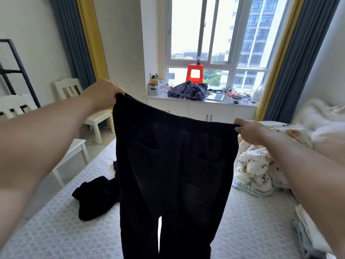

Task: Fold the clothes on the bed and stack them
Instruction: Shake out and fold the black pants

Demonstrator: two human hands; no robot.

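Now both hands, left [104, 93] and right [249, 130], grip black trousers [173, 165] waistband, possibly corduroy.

The long black ribbed trousers [173, 174] run off the bottom edge, legs cut short. Below the left grip [104, 94], they hide part of a crumpled black garment [93, 199]. Under the right grip [248, 130], a folded pale stack [309, 234] is cropped.

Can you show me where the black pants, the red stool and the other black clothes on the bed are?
black pants [173, 156]: head view, seat area below the waistband.
red stool [194, 67]: head view, its top edge.
other black clothes [93, 199]: head view, middle of the heap.
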